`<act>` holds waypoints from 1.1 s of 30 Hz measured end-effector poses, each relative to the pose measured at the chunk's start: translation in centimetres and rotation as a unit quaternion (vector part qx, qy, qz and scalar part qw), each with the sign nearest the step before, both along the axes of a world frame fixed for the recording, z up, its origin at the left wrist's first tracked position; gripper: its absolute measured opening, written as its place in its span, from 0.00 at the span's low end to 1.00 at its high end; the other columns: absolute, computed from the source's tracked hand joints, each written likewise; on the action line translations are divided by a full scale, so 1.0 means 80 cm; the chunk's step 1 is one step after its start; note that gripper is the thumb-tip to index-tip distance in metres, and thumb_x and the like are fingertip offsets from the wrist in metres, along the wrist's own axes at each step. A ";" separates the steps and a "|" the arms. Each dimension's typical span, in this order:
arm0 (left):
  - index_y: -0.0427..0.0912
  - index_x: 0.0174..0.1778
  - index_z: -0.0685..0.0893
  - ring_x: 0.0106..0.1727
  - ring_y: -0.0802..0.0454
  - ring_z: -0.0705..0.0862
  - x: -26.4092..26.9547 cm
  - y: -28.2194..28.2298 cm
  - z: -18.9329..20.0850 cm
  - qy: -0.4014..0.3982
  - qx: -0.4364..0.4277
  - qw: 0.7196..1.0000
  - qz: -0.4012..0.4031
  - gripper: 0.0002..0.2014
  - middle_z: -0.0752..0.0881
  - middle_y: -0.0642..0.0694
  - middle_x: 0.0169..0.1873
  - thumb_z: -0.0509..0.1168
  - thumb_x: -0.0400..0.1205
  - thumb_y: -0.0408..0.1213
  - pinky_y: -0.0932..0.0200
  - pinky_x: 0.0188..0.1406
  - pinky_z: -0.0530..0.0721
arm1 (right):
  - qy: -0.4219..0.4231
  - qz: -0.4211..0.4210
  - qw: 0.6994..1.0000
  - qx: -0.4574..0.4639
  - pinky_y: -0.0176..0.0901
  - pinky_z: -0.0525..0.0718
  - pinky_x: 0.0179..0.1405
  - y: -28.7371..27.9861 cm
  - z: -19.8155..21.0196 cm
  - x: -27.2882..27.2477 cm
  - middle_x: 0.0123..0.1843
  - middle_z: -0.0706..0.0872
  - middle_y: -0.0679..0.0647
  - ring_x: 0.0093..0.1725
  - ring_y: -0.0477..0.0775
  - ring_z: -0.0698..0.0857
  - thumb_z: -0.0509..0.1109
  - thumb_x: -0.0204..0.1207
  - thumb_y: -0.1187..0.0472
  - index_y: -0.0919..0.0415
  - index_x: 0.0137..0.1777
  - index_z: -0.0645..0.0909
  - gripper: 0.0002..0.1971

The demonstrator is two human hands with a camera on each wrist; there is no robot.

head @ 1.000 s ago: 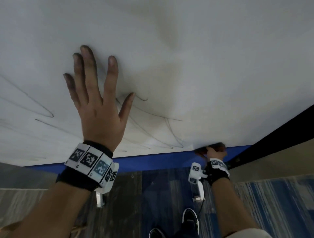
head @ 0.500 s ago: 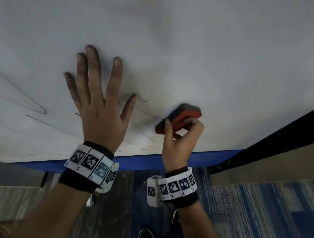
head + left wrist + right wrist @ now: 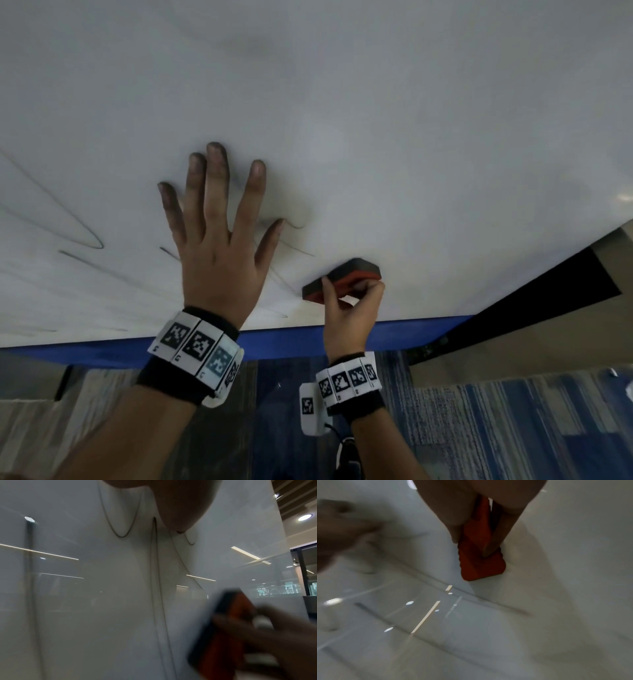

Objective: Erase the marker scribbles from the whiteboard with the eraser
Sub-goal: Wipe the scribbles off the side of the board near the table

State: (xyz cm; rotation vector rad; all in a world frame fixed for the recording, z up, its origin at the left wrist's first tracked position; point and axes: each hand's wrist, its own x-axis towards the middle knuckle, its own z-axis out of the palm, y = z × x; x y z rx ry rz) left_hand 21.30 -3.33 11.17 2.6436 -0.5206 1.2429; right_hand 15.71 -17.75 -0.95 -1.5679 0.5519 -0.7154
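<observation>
The whiteboard [image 3: 376, 120] fills the upper head view, with thin black marker scribbles [image 3: 78, 240] across its lower left. My left hand [image 3: 219, 233] lies flat on the board with fingers spread and dark smudges on the fingertips. My right hand [image 3: 349, 308] grips a red eraser [image 3: 342, 279] with a black felt side, held against the board near its bottom edge, just right of the scribbles. In the right wrist view the eraser [image 3: 479, 550] sits between thumb and fingers. The left wrist view shows looping lines [image 3: 154, 574] and the blurred eraser [image 3: 223, 635].
A blue strip [image 3: 291, 339] runs along the board's bottom edge. Below it lies blue and grey striped carpet [image 3: 496, 428]. A dark panel [image 3: 555, 298] and a beige surface stand at the right. A shoe [image 3: 346, 459] shows at the bottom.
My right hand rose from the board's bottom edge with the eraser and now holds it on the board near the scribbles. The left hand stays flat; the view has tilted up.
</observation>
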 end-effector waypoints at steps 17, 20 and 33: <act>0.43 0.83 0.70 0.87 0.32 0.61 -0.022 0.111 0.094 -0.028 -0.099 0.993 0.054 0.26 0.63 0.28 0.84 0.64 0.89 0.44 0.35 0.85 0.62 | 0.089 -0.003 0.995 0.037 0.52 0.82 0.48 0.049 -0.008 -0.008 0.46 0.78 0.51 0.41 0.37 0.78 0.81 0.73 0.70 0.51 0.45 0.70 0.21; 0.41 0.86 0.67 0.88 0.32 0.60 -0.008 0.130 0.088 0.000 -0.089 0.994 0.060 0.28 0.61 0.28 0.85 0.62 0.90 0.47 0.33 0.85 0.61 | -0.040 0.001 0.999 -0.009 0.44 0.84 0.43 0.082 0.078 0.015 0.46 0.78 0.51 0.42 0.41 0.79 0.84 0.70 0.64 0.53 0.47 0.71 0.21; 0.41 0.85 0.68 0.87 0.30 0.60 0.009 0.141 0.065 -0.019 -0.066 0.997 0.046 0.25 0.63 0.27 0.84 0.60 0.92 0.41 0.30 0.86 0.60 | 0.015 0.025 0.999 0.036 0.50 0.85 0.46 0.137 0.071 0.010 0.46 0.80 0.52 0.44 0.45 0.81 0.85 0.70 0.57 0.55 0.47 0.71 0.22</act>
